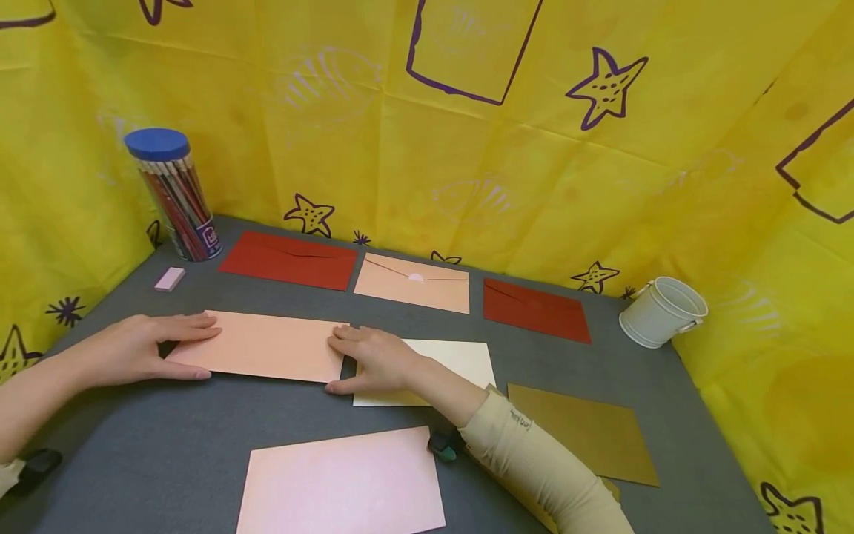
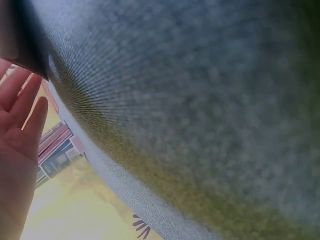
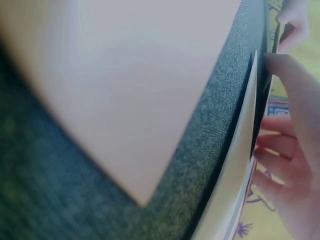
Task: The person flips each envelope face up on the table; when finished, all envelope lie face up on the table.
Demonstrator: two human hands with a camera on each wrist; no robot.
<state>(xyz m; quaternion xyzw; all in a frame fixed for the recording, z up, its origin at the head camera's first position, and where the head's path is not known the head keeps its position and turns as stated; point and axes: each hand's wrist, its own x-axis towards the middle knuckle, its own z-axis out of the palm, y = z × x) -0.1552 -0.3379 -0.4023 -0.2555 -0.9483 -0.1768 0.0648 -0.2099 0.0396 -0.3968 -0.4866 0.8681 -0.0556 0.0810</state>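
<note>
A plain peach envelope [image 1: 273,347] lies level between the two hands in the head view, flap side not showing. At its left end, my left hand [image 1: 143,348] holds it with the fingers over the top corner and the thumb along the near edge. My right hand [image 1: 376,360] grips the opposite end, fingertips on the upper right corner and thumb by the lower one. Partly under the right hand and forearm is a cream envelope [image 1: 460,360]. Nearer me lies a pale pink envelope [image 1: 340,482]. In the left wrist view, the left hand's [image 2: 20,135] fingertips are partly cut off.
Along the back lie a large red envelope [image 1: 287,259], a peach envelope with a white seal [image 1: 414,289] and a smaller red envelope [image 1: 537,310]. A pencil jar [image 1: 176,196] and an eraser [image 1: 170,279] stand left. A gold envelope [image 1: 587,434] and white bucket [image 1: 657,315] are right.
</note>
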